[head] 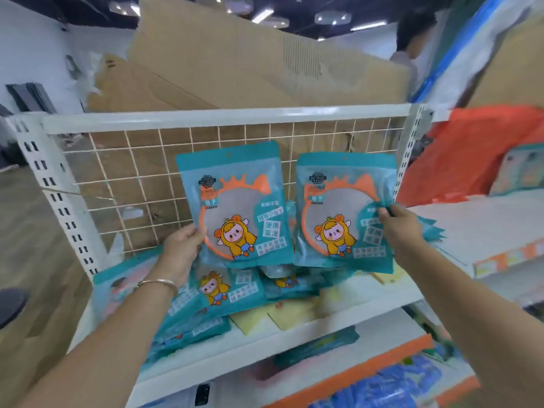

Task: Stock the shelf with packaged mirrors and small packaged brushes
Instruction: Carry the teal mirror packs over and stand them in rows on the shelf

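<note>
My left hand [182,248] grips the lower left edge of a teal packaged mirror [235,201] with a yellow cartoon figure, held upright against the wire grid [132,178]. Beside it, my right hand [397,222] pinches the right edge of a second teal packaged mirror [338,210], with more teal packs fanned behind that hand. Several more mirror packs [232,293] lie in a loose pile on the white shelf [294,340] below both hands. No brush packs can be made out.
White slotted uprights [53,184] frame the grid on each side. Cardboard sheets [235,69] lean behind the shelf. A lower shelf with an orange edge [353,375] holds blue packs. An orange sheet [482,154] and another white shelf lie to the right. A person stands at the back right.
</note>
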Demonstrator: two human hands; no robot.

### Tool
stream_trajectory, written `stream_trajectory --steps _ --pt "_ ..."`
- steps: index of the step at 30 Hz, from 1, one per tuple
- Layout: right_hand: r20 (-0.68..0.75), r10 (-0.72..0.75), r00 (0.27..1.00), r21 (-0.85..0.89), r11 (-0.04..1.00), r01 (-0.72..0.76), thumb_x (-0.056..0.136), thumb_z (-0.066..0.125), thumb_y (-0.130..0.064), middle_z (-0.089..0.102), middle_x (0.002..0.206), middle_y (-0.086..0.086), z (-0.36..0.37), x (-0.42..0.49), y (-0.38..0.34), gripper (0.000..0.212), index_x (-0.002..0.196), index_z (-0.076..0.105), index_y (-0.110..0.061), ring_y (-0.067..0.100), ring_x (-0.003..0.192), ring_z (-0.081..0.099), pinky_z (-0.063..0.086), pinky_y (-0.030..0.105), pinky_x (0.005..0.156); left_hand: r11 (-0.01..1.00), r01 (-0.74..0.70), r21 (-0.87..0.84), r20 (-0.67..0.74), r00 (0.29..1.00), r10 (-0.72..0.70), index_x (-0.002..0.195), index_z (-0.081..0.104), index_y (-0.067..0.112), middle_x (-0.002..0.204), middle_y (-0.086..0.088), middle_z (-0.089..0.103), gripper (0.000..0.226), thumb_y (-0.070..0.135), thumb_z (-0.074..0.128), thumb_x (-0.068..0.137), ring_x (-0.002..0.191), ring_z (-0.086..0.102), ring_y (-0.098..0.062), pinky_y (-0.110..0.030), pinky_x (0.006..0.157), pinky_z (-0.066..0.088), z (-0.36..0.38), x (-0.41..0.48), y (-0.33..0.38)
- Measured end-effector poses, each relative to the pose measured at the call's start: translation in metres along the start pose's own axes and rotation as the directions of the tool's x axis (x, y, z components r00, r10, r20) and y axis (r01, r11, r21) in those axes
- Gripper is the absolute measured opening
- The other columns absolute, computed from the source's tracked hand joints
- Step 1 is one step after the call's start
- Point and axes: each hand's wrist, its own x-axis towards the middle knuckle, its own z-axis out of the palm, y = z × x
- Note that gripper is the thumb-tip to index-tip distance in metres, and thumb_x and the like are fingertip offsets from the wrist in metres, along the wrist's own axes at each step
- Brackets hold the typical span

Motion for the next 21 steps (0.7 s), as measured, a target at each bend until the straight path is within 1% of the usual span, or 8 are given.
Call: stream_trajectory --steps 2,5,8,10,12,14,18,21 --pt "-0.058 0.005 0.998 0.014 1.000 -0.004 0.099 0.044 -0.017 0.054 0.085 0.012 -0.035 0.011 0.009 0.022 0.107 0.061 -0.005 0.024 0.076 0.049 0.041 0.034 0.066 0.999 -0.031 0.025 0.044 0.999 0.029 0.098 0.064 0.016 0.077 0.011 0.069 0.013 0.013 0.051 0.095 0.067 0.064 0.003 -0.009 0.054 0.046 0.035 0.002 0.000" --pt "-0.125 -0.001 0.992 0.019 1.000 0.003 0.099 0.042 -0.014 0.055 0.084 0.010 -0.091 0.029 0.024 0.022 0.108 0.060 -0.006 0.025 0.078 0.052 0.044 0.035 0.068 0.997 -0.053 0.047 0.120 0.992 0.047 0.097 0.064 0.019 0.082 0.007 0.071 0.014 0.013 0.052 0.094 0.071 0.065 0.000 -0.012 0.059 0.049 0.092 0.001 -0.001" --pt "-0.202 -0.020 0.979 0.023 0.999 0.025 0.100 0.040 -0.013 0.055 0.082 0.006 -0.146 0.045 0.040 0.021 0.106 0.060 -0.012 0.023 0.076 0.051 0.041 0.027 0.062 0.993 -0.098 0.073 0.183 0.980 0.083 0.088 0.070 0.022 0.087 0.001 0.071 0.017 0.017 0.055 0.093 0.084 0.065 -0.013 -0.025 0.078 0.051 0.149 0.004 -0.009" --pt "-0.240 -0.017 0.971 0.019 1.000 0.022 0.100 0.039 -0.012 0.054 0.077 0.001 -0.183 0.056 0.052 0.019 0.102 0.058 -0.016 0.017 0.069 0.049 0.038 0.025 0.057 0.993 -0.100 0.068 0.214 0.973 0.084 0.108 0.067 0.013 0.108 -0.007 0.068 0.019 0.017 0.055 0.094 0.099 0.063 -0.020 -0.035 0.092 0.049 0.194 0.000 -0.015" --pt "-0.261 -0.004 0.965 0.002 1.000 0.005 0.101 0.039 -0.013 0.052 0.075 -0.002 -0.218 0.069 0.064 0.019 0.101 0.057 -0.016 0.015 0.066 0.046 0.036 0.026 0.058 0.995 -0.086 0.040 0.238 0.969 0.074 0.116 0.061 0.010 0.111 -0.005 0.065 0.023 0.014 0.053 0.095 0.093 0.063 -0.017 -0.027 0.082 0.050 0.238 -0.005 -0.020" --pt "-0.289 0.005 0.957 -0.014 1.000 -0.010 0.100 0.039 -0.014 0.051 0.074 0.000 -0.256 0.083 0.076 0.018 0.100 0.057 -0.014 0.017 0.066 0.043 0.034 0.028 0.058 0.994 -0.100 0.051 0.266 0.961 0.083 0.109 0.062 0.014 0.107 -0.006 0.067 0.018 0.014 0.051 0.096 0.086 0.063 -0.014 -0.024 0.075 0.047 0.283 -0.013 -0.025" --pt "-0.317 0.016 0.948 -0.018 1.000 -0.022 0.100 0.039 -0.015 0.050 0.075 0.002 -0.325 0.111 0.095 0.019 0.098 0.057 -0.009 0.017 0.066 0.042 0.034 0.028 0.058 0.993 -0.118 0.014 0.274 0.956 0.110 0.123 0.058 0.005 0.110 -0.004 0.065 0.029 0.015 0.052 0.096 0.095 0.062 -0.018 -0.031 0.090 0.047 0.367 -0.027 -0.031" --pt "-0.338 0.029 0.941 0.011 1.000 -0.027 0.100 0.040 -0.017 0.054 0.083 0.004 -0.366 0.130 0.107 0.021 0.101 0.059 -0.010 0.018 0.074 0.046 0.037 0.029 0.069 0.993 -0.112 -0.024 0.290 0.950 0.114 0.124 0.056 0.006 0.107 -0.004 0.064 0.029 0.013 0.051 0.096 0.087 0.061 -0.012 -0.026 0.086 0.045 0.424 -0.036 -0.033"
